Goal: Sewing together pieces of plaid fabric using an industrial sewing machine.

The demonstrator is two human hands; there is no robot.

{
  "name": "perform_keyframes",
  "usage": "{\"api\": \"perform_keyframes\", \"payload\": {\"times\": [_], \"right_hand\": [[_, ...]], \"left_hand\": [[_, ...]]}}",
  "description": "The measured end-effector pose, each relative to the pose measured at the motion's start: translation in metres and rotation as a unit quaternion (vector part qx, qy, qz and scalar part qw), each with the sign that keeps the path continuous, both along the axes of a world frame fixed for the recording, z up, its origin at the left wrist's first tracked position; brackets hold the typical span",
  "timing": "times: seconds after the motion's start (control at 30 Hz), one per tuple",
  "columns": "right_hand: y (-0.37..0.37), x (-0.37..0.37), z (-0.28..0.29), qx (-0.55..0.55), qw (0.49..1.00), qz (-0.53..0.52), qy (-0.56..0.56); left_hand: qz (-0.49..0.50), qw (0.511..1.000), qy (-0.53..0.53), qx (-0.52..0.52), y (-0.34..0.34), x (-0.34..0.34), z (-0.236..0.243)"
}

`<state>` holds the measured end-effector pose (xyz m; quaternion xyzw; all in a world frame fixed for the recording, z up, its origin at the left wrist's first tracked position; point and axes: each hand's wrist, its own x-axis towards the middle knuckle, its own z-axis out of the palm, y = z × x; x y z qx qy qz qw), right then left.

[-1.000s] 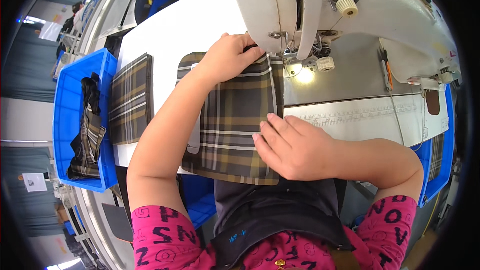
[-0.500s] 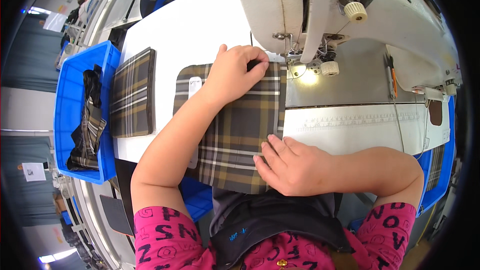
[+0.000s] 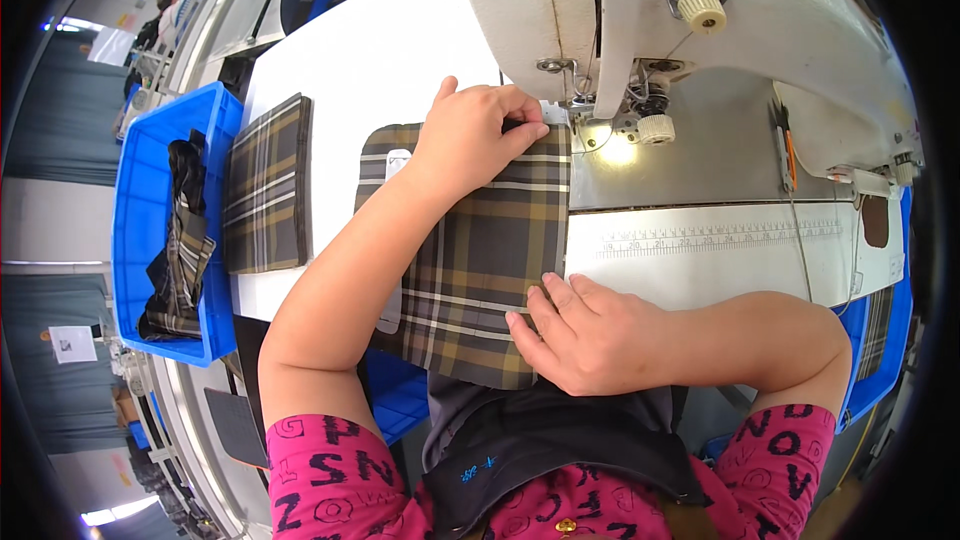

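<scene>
A plaid fabric panel (image 3: 480,250) in dark grey, brown and white, with rounded corners, lies on the white sewing table. Its far right corner is beside the needle and presser foot (image 3: 585,110) of a sewing machine. My left hand (image 3: 475,135) pinches the panel's far edge between thumb and bent fingers, close to the foot. On the panel's near right edge rests my right hand (image 3: 600,335), its fingers stretched out and a little apart. A pale slotted plate (image 3: 397,162) shows partly from under the panel's left side.
The white sewing machine (image 3: 760,20) overhangs the far right. Left of the panel lies a stack of plaid pieces (image 3: 268,185), beside a blue bin (image 3: 125,240) holding dark scraps. Orange-handled snips (image 3: 786,155) lie right of the needle. A ruler scale (image 3: 720,237) marks the table edge.
The panel's left edge has shifted slightly right relative to the table, and the left hand's fingertips sit a little nearer the presser foot. The right hand has stayed nearly in place.
</scene>
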<state>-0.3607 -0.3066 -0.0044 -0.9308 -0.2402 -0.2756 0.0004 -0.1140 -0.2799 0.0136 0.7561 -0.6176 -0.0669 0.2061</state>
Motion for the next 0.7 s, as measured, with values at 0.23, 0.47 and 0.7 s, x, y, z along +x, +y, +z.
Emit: {"api": "perform_keyframes", "payload": {"times": [0.23, 0.47, 0.7], "right_hand": [[0.0005, 0.0021, -0.0022, 0.004, 1.0, -0.006, -0.008], [-0.0005, 0.0019, -0.0007, 0.004, 1.0, -0.005, -0.003], [0.0, 0.0023, -0.0018, 0.001, 1.0, 0.0, -0.012]], "left_hand": [[0.0, 1.0, 0.02, 0.009, -0.0022, 0.007, -0.0026], [0.0, 0.999, 0.032, 0.022, -0.005, 0.0074, -0.0027], [-0.009, 1.0, 0.018, -0.001, -0.0034, 0.0081, -0.0061]]}}
